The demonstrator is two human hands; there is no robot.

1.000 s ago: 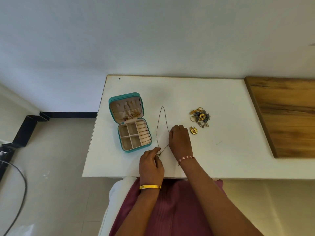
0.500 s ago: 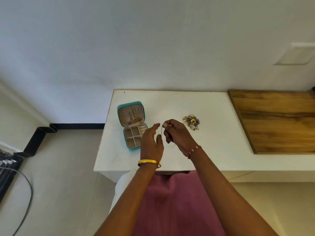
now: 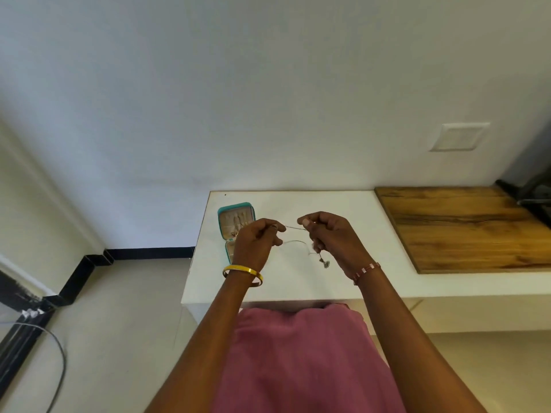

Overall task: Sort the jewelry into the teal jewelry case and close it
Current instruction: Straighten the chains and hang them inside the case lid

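Observation:
The teal jewelry case lies open at the left of the white table, its lid up with gold pieces hanging inside; my left hand hides most of its tray. Both hands are raised above the table with a thin chain necklace stretched between them. My left hand pinches one end. My right hand pinches the other, and a small pendant dangles below it. The pile of other jewelry is hidden behind my right hand.
A wooden board covers the table's right part. A dark object sits at its far right corner. The white wall stands just behind the table. Floor, black baseboard and a cable are at the left.
Both hands lifted the necklace off the table and pulled apart, stretching the chain between them. The camera tilted up, so the table sits lower in view.

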